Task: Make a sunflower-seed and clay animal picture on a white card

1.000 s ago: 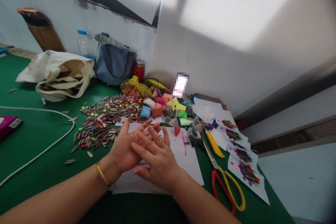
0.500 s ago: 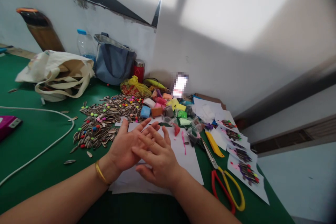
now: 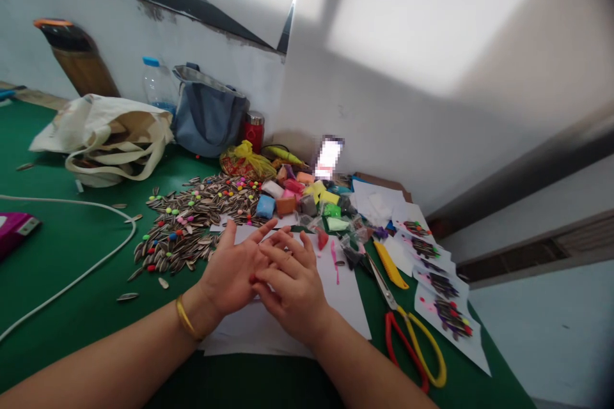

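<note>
My left hand (image 3: 235,271) is held palm up above the white paper (image 3: 343,310), its fingers spread. My right hand (image 3: 295,287) lies across its fingers and palm. Between the right thumb and fingertips, against the left palm, shows a small red piece (image 3: 252,278) that looks like soft clay. Part of the left fingers is hidden beneath the right hand. On the paper past the hands are a red lump of clay (image 3: 322,240) and a thin pink strip (image 3: 334,262) with a dark seed beside it.
Sunflower seeds (image 3: 177,249) mixed with coloured bits are heaped at left, packets of coloured clay (image 3: 286,205) behind. To the right lie scissors (image 3: 394,307), a yellow cutter (image 3: 391,265) and several seed-decorated papers (image 3: 451,326). Bags (image 3: 211,112) and a phone (image 3: 329,158) stand by the wall.
My right fingers have drawn in from lying spread over the left palm, and the thumb has moved up toward them. A small red piece now shows at the fingertips.
</note>
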`<action>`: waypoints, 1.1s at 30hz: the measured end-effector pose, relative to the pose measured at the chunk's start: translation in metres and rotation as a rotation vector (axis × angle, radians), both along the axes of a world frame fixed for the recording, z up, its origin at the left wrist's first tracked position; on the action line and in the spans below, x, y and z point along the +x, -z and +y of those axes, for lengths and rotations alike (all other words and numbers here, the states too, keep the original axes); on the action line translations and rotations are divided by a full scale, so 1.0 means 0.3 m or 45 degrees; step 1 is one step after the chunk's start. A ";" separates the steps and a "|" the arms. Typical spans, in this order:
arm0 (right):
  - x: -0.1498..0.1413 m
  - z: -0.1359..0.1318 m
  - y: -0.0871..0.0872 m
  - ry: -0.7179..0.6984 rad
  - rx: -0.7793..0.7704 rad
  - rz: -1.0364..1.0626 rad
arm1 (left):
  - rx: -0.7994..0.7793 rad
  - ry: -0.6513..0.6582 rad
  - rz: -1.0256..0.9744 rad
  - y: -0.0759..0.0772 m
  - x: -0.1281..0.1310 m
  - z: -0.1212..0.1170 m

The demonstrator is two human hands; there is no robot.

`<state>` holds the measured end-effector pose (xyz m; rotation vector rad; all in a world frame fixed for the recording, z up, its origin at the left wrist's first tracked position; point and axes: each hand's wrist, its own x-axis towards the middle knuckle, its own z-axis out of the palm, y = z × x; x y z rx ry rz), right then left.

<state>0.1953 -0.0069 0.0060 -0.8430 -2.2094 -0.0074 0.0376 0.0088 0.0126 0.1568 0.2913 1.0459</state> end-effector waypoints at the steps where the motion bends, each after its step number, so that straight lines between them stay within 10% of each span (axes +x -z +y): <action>1: 0.000 0.000 0.001 0.003 -0.004 0.013 | 0.005 0.009 -0.003 -0.001 0.000 -0.001; 15: 0.006 0.001 -0.001 -0.016 -0.135 0.019 | 0.056 0.121 0.093 -0.031 0.027 -0.029; 19: 0.059 0.043 -0.022 0.068 -0.213 0.215 | 0.104 -0.070 0.263 -0.043 0.008 0.000; 23: 0.119 0.110 -0.019 0.155 -0.490 0.298 | 0.236 -0.338 0.908 -0.026 -0.020 0.043; 33: 0.099 0.135 0.032 0.161 -0.804 0.052 | 1.205 -0.120 2.441 0.061 -0.039 0.057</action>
